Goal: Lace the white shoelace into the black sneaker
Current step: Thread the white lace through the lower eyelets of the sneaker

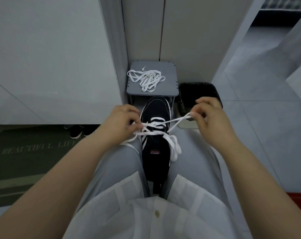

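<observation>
"Two hands on one lace: why held so wide?"

"To draw it taut, I'd say. The left hand (123, 121) pinches the white shoelace (151, 133) just beside the left eyelets, and the right hand (208, 114) pinches another run pulled out to the right (a loose tail trails down the right side)."

"And the black sneaker (154, 109)?"

"Wedged between the thighs (122, 166), probably so it can't shift. Its long axis runs near to far, toe pointing far, heel near."
</observation>
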A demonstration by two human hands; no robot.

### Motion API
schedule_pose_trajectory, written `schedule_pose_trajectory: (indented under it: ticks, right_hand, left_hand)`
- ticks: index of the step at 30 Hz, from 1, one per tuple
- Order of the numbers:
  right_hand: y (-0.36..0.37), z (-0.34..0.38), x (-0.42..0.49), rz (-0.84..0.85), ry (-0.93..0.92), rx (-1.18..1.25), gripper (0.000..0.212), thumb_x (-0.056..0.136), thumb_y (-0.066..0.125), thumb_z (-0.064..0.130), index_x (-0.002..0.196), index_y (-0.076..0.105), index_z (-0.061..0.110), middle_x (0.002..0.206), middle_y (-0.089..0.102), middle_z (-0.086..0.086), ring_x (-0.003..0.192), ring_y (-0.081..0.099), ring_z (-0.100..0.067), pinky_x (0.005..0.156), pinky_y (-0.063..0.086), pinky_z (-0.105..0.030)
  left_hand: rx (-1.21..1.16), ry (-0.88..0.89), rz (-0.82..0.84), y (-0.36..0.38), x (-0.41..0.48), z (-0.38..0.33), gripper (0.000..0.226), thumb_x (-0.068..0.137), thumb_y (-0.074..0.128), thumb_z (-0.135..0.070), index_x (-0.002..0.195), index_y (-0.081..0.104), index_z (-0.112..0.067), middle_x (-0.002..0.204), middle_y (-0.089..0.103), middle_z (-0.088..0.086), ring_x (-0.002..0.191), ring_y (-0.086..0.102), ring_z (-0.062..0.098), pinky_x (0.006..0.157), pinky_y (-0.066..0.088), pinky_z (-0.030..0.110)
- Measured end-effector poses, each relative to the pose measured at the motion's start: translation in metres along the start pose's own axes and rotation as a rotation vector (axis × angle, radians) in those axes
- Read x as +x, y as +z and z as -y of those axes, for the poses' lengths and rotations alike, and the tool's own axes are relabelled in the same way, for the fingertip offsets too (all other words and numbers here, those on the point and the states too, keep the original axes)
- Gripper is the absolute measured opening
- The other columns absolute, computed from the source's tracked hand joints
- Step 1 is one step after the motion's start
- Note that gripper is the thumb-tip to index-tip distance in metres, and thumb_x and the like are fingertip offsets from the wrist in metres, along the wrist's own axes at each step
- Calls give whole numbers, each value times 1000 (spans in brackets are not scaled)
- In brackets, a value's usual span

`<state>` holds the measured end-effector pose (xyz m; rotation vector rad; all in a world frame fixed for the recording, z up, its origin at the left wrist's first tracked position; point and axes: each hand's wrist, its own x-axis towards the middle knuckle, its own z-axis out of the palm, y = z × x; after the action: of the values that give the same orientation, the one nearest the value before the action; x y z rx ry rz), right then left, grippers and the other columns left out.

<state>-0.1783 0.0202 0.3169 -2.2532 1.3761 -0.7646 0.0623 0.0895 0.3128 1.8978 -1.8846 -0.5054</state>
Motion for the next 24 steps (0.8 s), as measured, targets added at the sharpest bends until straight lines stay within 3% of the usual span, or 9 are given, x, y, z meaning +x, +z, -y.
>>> schedule_pose_trajectory:
  ticks: [2, 4, 7, 9, 11, 14, 17, 21, 24]
  right_hand:
    - [-5, -1, -4, -85, 11, 88, 5, 85, 62, 8, 88, 64, 11, 114, 51, -4, 94, 49, -7, 81, 39, -14]
    - [2, 7, -12, -71, -86, 129, 14, 83, 60, 11, 96, 64, 15, 105, 53, 6, 93, 51, -10, 86, 43, -24]
    - [17, 25, -19, 69, -181, 118, 23, 85, 56, 18, 104, 67, 21, 96, 59, 14, 97, 48, -10, 89, 36, -27]
    - [25, 29, -18, 130, -176, 1, 20, 88, 57, 19, 104, 70, 21, 93, 63, 5, 99, 47, -14, 90, 32, -26]
    - [27, 26, -16, 186, -151, -95, 21, 89, 58, 21, 107, 69, 21, 91, 61, -1, 100, 44, -15, 89, 26, -23]
    - [28, 20, -17, 260, -103, -130, 20, 88, 60, 27, 105, 69, 21, 90, 63, 0, 93, 39, -13, 86, 24, -22]
    - [25, 16, -16, 199, -100, -61, 9, 87, 62, 22, 88, 71, 21, 82, 67, 12, 84, 45, -11, 82, 34, -24]
    - [-5, 23, -10, -143, 160, 664, 21, 90, 55, 6, 76, 59, 21, 70, 66, 19, 72, 58, 6, 70, 43, -8]
    - [-25, 20, -8, -237, 270, 1100, 23, 94, 47, 4, 77, 55, 18, 60, 61, 9, 61, 58, -7, 76, 51, -24]
  left_hand:
    - [-253, -118, -204, -14, -3, 5, 14, 87, 58, -11, 74, 61, -15, 109, 61, 2, 98, 55, 7, 89, 31, 7]
    - [-736, -277, -439, -26, -6, 4, 23, 94, 47, -10, 74, 52, -18, 93, 67, -2, 87, 60, 4, 92, 42, 17]
    - [-1305, -380, -627, -36, -8, -4, 26, 99, 35, -10, 75, 44, -14, 67, 58, -1, 61, 56, 10, 70, 54, 24]
    - [-1159, -368, -591, -36, -10, -11, 24, 98, 33, -9, 77, 41, -17, 68, 49, 0, 55, 44, 7, 55, 45, 18]
    - [-758, -219, -453, -30, -11, -12, 20, 95, 40, -9, 80, 42, -22, 73, 49, -2, 58, 42, 4, 55, 39, 13]
    - [-245, 52, -116, -15, -9, -7, 14, 89, 57, -21, 80, 55, -31, 84, 52, -4, 78, 46, -1, 76, 39, 14]
    - [117, 18, 45, 5, -5, -6, 13, 83, 63, -36, 94, 68, -30, 101, 48, -5, 101, 40, 15, 93, 29, 25]
    - [218, -37, 41, 4, 1, -2, 18, 78, 68, -39, 88, 69, -24, 110, 51, -3, 107, 39, 20, 94, 27, 27]
    - [115, 4, -94, -12, 1, 5, 9, 80, 68, -28, 78, 66, -20, 101, 54, -4, 101, 46, 19, 93, 32, 30]
